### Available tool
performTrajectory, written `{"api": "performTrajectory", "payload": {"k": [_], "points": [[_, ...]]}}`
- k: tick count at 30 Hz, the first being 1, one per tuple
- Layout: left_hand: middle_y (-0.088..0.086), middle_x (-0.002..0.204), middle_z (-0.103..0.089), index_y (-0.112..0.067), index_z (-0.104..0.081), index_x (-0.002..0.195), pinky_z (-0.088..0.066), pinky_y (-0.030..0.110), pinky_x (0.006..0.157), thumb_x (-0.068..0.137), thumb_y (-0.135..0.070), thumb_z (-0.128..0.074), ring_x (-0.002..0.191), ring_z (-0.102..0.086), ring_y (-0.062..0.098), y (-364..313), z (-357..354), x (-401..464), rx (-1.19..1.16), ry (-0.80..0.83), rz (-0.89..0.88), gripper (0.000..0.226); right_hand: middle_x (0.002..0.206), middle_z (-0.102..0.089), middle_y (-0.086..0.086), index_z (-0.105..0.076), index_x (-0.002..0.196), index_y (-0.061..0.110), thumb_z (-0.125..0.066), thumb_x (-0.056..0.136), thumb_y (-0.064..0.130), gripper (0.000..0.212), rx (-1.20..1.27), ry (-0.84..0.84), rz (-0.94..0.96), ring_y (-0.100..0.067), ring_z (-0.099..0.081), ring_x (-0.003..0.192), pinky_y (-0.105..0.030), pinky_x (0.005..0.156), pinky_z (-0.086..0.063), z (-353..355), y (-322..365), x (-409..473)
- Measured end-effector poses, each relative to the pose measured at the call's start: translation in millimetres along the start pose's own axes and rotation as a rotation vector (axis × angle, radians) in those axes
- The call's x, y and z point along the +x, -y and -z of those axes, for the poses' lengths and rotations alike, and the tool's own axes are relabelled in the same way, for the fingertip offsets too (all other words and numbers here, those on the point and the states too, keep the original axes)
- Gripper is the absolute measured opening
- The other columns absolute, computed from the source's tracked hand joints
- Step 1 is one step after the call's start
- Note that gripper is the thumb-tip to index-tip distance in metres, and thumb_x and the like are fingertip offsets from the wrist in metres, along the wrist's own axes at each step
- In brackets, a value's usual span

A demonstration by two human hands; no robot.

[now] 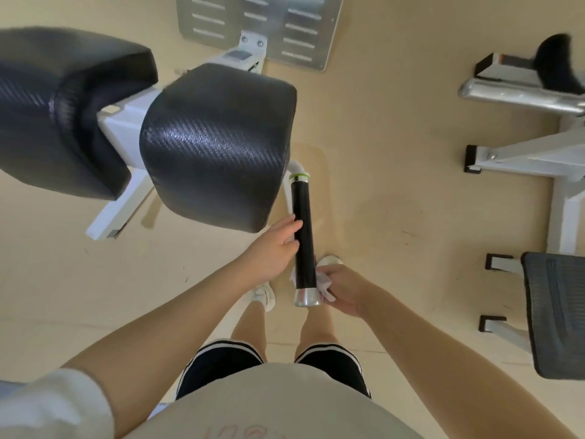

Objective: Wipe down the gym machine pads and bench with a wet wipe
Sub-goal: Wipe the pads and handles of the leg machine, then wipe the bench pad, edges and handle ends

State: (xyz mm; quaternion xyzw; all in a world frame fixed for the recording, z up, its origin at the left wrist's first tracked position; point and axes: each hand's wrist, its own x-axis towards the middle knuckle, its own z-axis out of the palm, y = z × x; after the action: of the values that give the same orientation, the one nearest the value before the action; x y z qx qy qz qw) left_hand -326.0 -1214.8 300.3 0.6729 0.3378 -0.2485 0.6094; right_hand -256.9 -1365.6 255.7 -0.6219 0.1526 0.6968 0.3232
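A black handle grip [303, 223] with a chrome end cap juts toward me from the machine's white frame. My left hand [272, 248] rests against its left side, fingers loosely curled on it. My right hand [343, 288] holds a crumpled white wet wipe [324, 285] pressed around the grip's lower end, just above the chrome cap. Two black textured pads stand to the left: the nearer pad [215, 147] and a larger pad [57, 109] beyond it.
A slotted metal footplate [304, 30] lies on the beige floor ahead. Another machine's white frame [538, 156] and chrome bar stand at right, with a dark grey seat [557, 312] at lower right. My legs and white shoes are below the handle.
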Motion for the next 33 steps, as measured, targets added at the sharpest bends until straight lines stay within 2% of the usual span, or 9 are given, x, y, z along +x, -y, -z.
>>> {"api": "performTrajectory", "payload": {"k": [3, 6, 9, 12, 14, 21, 26, 30, 33], "points": [[-0.002, 0.15, -0.029, -0.015, -0.037, 0.14, -0.017, 0.011, 0.1, 0.098, -0.012, -0.036, 0.137, -0.027, 0.011, -29.8, 6.1, -17.4, 0.116, 0.014, -0.068, 0.042, 0.084, -0.059, -0.015, -0.066, 0.096, -0.004, -0.044, 0.089, -0.004, 0.023, -0.003, -0.238, 0.146, -0.023, -0.053, 0.073, -0.033, 0.069, -0.049, -5.8, 9.6, -22.0], [-0.003, 0.143, -0.042, -0.017, -0.042, 0.137, -0.025, 0.016, 0.099, 0.098, -0.016, -0.039, 0.128, -0.039, 0.009, -66.8, 17.1, -34.1, 0.114, 0.025, -0.115, 0.039, 0.079, -0.061, 0.0, -0.067, 0.097, 0.01, -0.054, 0.087, -0.002, 0.02, 0.105, -0.5, 0.419, -0.017, -0.053, 0.076, -0.024, 0.067, -0.045, -4.0, 34.5, -65.0], [-0.006, 0.139, -0.045, -0.02, -0.039, 0.138, -0.03, 0.018, 0.097, 0.095, -0.023, -0.047, 0.121, -0.045, 0.007, -105.0, 16.7, -46.8, 0.126, 0.06, -0.24, 0.044, 0.075, -0.057, 0.005, -0.065, 0.091, 0.018, -0.057, 0.085, -0.001, 0.022, 0.122, -0.604, 0.699, -0.013, -0.052, 0.07, -0.023, 0.065, -0.044, 1.2, 55.2, -125.2], [-0.006, 0.129, -0.049, -0.026, -0.039, 0.137, -0.038, 0.023, 0.095, 0.09, -0.024, -0.056, 0.107, -0.055, 0.011, -139.8, 0.9, -54.3, 0.171, 0.094, -0.368, 0.05, 0.079, -0.058, 0.006, -0.064, 0.088, 0.019, -0.058, 0.084, -0.003, 0.023, 0.214, -0.623, 0.85, -0.011, -0.055, 0.07, -0.014, 0.061, -0.048, 9.2, 56.1, -174.4], [-0.014, 0.117, -0.051, -0.028, -0.038, 0.136, -0.043, 0.016, 0.085, 0.088, -0.021, -0.059, 0.093, -0.058, 0.008, -160.9, -14.4, -58.6, 0.201, 0.131, -0.444, 0.053, 0.08, -0.059, 0.005, -0.064, 0.088, 0.016, -0.059, 0.084, -0.004, 0.022, 0.267, -0.614, 0.9, -0.012, -0.056, 0.07, -0.011, 0.06, -0.048, 19.0, 50.6, -198.5], [-0.003, 0.086, -0.064, -0.02, -0.06, 0.099, -0.042, 0.008, 0.057, 0.087, -0.012, -0.059, 0.068, -0.056, 0.003, -231.7, -80.0, -63.8, 0.231, 0.115, -0.652, 0.014, 0.077, -0.061, -0.008, -0.063, 0.079, 0.014, -0.061, 0.084, 0.0, 0.015, 0.309, -0.641, 1.03, -0.021, -0.057, 0.076, -0.032, 0.075, -0.047, 84.2, 37.6, -258.1], [-0.006, 0.072, -0.059, -0.023, -0.059, 0.086, -0.042, 0.014, 0.056, 0.088, -0.014, -0.059, 0.058, -0.053, -0.001, -295.2, -160.3, -60.0, 0.118, 0.16, -0.698, 0.01, 0.07, -0.062, 0.0, -0.06, 0.078, 0.014, -0.062, 0.086, 0.007, 0.011, 0.341, -0.74, 1.083, -0.013, -0.059, 0.062, -0.02, 0.057, -0.051, 175.3, 16.9, -304.5], [-0.003, 0.069, -0.054, -0.018, -0.058, 0.083, -0.04, 0.014, 0.056, 0.09, -0.013, -0.056, 0.055, -0.049, 0.0, -352.4, -248.8, -52.9, 0.002, 0.207, -0.682, 0.009, 0.086, -0.066, -0.011, -0.053, 0.083, 0.012, -0.055, 0.092, 0.011, 0.01, 0.353, -0.692, 1.093, -0.023, -0.062, 0.073, -0.033, 0.067, -0.055, 269.1, -15.9, -342.4], [-0.003, 0.071, -0.055, -0.017, -0.06, 0.079, -0.041, 0.011, 0.057, 0.09, -0.012, -0.057, 0.059, -0.05, 0.001, -389.0, -312.7, -43.9, -0.01, 0.235, -0.707, 0.012, 0.091, -0.065, -0.01, -0.053, 0.086, 0.012, -0.055, 0.09, 0.004, 0.009, 0.353, -0.615, 1.136, -0.02, -0.063, 0.079, -0.029, 0.072, -0.055, 338.5, -44.8, -371.7]]}}
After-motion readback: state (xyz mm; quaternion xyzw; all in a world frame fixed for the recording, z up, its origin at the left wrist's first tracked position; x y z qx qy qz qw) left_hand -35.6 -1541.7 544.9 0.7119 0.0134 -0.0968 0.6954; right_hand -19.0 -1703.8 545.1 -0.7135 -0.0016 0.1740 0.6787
